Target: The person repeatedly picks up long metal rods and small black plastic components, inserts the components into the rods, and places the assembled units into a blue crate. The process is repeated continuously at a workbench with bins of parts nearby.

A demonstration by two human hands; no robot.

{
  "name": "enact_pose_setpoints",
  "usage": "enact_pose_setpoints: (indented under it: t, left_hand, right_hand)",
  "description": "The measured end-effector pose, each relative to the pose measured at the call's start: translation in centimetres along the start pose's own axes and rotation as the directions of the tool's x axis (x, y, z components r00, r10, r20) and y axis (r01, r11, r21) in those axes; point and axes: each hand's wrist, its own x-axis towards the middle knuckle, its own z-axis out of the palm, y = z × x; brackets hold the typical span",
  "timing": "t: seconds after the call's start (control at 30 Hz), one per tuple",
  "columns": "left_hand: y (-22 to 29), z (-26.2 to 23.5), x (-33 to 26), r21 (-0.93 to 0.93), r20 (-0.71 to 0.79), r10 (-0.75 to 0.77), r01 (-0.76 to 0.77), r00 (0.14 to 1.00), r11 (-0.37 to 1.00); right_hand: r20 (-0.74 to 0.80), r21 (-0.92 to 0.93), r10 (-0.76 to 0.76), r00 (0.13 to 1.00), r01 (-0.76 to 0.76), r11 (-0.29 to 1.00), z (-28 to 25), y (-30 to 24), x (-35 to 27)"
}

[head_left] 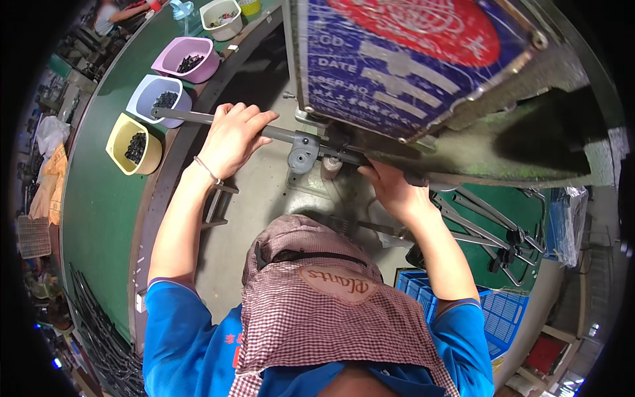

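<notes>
A long grey tube (281, 134) lies crosswise under the machine head, its left end reaching over the bins. My left hand (233, 137) is closed over it, fingers wrapped across the top. A grey plastic joint piece (302, 156) with a round boss sits around the tube between my hands, below the machine's working point. My right hand (399, 190) is at the tube's right part, thumb toward the joint piece. It looks closed on the tube, though the machine body hides most of its fingers.
A machine with a blue and red plate (403, 66) fills the upper right. Small black parts lie in yellow (153, 155), blue (140, 99) and pink (165, 58) bins on a green bench (99, 198). Folded tubular frames (493, 228) and a blue crate (506, 317) are at right.
</notes>
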Motion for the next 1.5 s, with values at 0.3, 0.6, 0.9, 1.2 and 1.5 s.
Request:
enact_pose_setpoints:
  t: [0.3, 0.6, 0.9, 1.2, 1.5]
  left_hand:
    - [-2.6, 1.8, 0.0, -0.369, -0.033, -0.011, -0.002, 0.999, 0.929]
    - [-26.3, -3.2, -19.4, 0.125, -0.144, -0.916, 0.925, 0.375, 0.359]
    - [-32.8, 4.6, -21.8, 0.185, 0.323, -0.929, 0.950, 0.183, 0.252]
    - [-33.0, 3.0, -23.5, -0.032, 0.056, -0.946, 0.947, 0.321, 0.319]
    - [-32.2, 0.8, -23.7, -0.706, -0.037, -0.999, 0.708, -0.015, 0.015]
  right_hand:
    - [0.061, -0.698, -0.517, 0.854, 0.407, 0.590, 4.8, 5.4, -0.5]
    - [-0.092, -0.207, -0.093, 0.991, 0.072, 0.976, 1.2, 0.5, -1.1]
    - [-0.099, -0.231, 0.069, 0.993, -0.090, 0.969, 1.0, 0.1, -2.3]
    - [-0.317, -0.253, -0.043, 0.948, -0.041, 0.967, 0.9, -1.4, -3.9]
    - [-0.426, -0.201, -0.159, 0.891, 0.077, 0.976, 0.1, -3.2, -4.6]
